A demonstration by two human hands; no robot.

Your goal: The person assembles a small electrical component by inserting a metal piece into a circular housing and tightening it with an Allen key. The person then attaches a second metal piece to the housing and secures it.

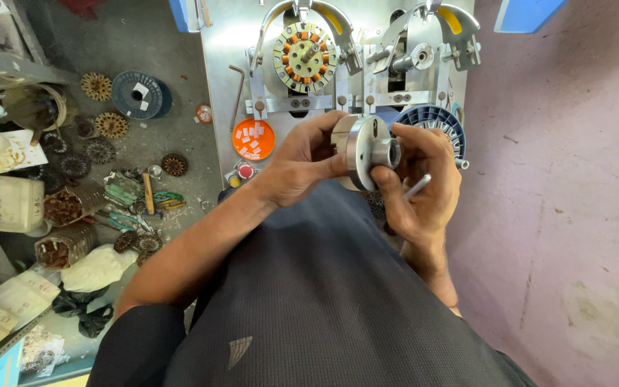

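Observation:
My left hand (302, 161) grips the rim of a round steel disc fixture with a central hub (368, 149), held up in front of a metal winding machine (288, 79). My right hand (420, 183) closes on the same fixture from the right, fingers by the hub, with a thin metal rod (418, 186) lying across its palm. Behind the hands a wound stator with copper coils (305, 56) sits mounted on the machine's left station. A blue ribbed plastic wheel (435, 122) shows just past my right hand.
An orange dish of small white slips (253, 138) and a red button (245, 170) lie on the machine base. An L-shaped key (237, 89) hangs there. The floor at left holds scattered stator cores (112, 125), a dark wire spool (137, 94), tools and plastic bags. A pink wall (567, 179) stands at right.

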